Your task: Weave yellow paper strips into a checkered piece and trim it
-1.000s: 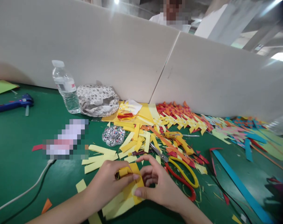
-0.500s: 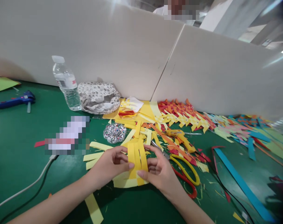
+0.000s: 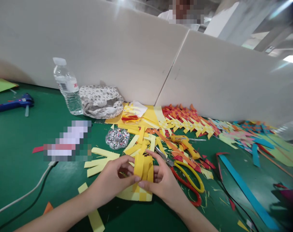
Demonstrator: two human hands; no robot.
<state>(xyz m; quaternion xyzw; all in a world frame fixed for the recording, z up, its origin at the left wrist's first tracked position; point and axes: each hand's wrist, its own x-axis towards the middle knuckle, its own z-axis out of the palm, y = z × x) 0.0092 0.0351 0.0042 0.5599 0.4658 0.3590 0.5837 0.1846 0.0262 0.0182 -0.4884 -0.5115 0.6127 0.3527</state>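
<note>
My left hand point(image 3: 111, 180) and my right hand point(image 3: 162, 180) meet over a woven piece of yellow paper strips point(image 3: 143, 178) just above the green table point(image 3: 16, 161). Both hands pinch the piece, thumbs and fingertips closed on the loose orange-yellow strips that stand up from its checkered lower part. The fingers behind the strips are partly hidden. Loose pale yellow strips point(image 3: 100, 159) lie to the left of my left hand.
Yellow-handled and red-handled scissors point(image 3: 188, 180) lie right of my right hand. A bag of googly eyes point(image 3: 117, 138), a water bottle point(image 3: 68, 87), a patterned cloth point(image 3: 100, 101), a blue glue gun point(image 3: 13, 103), woven paper shapes point(image 3: 190, 119) and a white divider point(image 3: 137, 58) surround the spot. A person sits beyond it.
The woven piece was turned in my hands: its folded strips opened up and stood upright, and now they bend forward while the checkered base lies lower.
</note>
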